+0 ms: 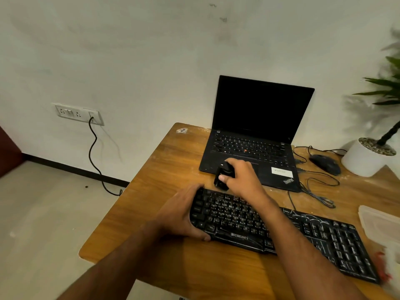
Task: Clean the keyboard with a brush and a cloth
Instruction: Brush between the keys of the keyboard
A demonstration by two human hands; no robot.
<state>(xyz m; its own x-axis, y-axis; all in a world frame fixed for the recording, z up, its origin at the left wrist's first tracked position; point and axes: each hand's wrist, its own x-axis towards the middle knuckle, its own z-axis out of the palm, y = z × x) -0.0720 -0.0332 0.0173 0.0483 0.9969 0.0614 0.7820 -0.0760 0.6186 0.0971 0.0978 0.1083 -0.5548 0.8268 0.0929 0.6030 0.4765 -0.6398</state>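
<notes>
Matte black brush point(224, 175) over ridged keyboard point(281, 232)

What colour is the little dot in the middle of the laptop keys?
Red. The dot sits among the laptop's black keys, clearest in the head view.

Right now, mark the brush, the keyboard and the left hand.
brush point(223, 177), head view, black body below the fingers
keyboard point(242, 237), head view, logo strip on front edge
left hand point(184, 215), head view, back of hand
</notes>
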